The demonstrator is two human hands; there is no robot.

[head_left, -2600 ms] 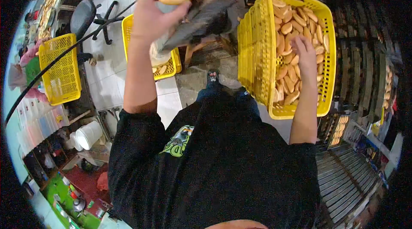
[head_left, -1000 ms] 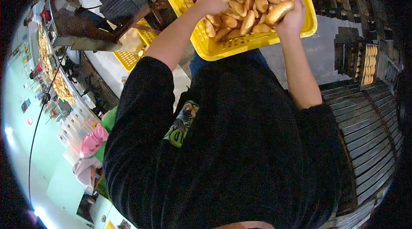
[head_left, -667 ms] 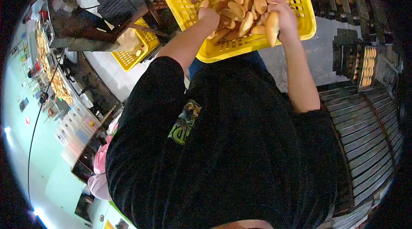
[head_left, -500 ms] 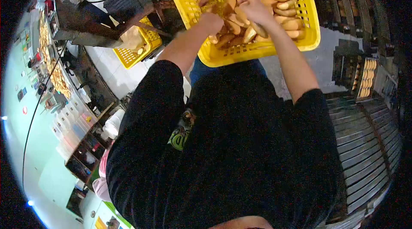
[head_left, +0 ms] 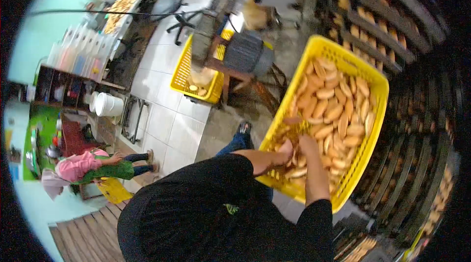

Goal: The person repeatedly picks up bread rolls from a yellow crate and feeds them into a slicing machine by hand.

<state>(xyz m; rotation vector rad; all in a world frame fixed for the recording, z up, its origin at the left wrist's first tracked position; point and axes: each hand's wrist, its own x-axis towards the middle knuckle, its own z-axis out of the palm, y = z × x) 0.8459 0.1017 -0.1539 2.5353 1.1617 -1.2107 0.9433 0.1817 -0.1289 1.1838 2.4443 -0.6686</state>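
Observation:
A large yellow plastic basket [head_left: 379, 114] with slotted walls is heaped with golden oval bread rolls [head_left: 335, 110]. Inside it, toward the end nearest my body, are both my hands, close together and low among the rolls. My left hand [head_left: 284, 152] is by the basket's left wall, its fingers blurred and partly hidden. Beside it my right hand [head_left: 308, 145] reaches down, back of the hand up, and its fingers are out of sight. Whether either holds a roll cannot be made out. Near my hands, part of the basket floor shows between rolls.
Dark racks [head_left: 407, 164] with trays of rolls stand along the right. A wooden stand with a dark seat [head_left: 248, 53] is beyond the basket, beside a smaller yellow basket [head_left: 180, 73]. At left are a person in pink [head_left: 81, 167], a white bucket [head_left: 109, 105] and an office chair [head_left: 168, 4].
My view has swung round, so the basket now appears lower and tilted. The roll seen in my right hand before is no longer visible there. Both hands remain inside the basket.

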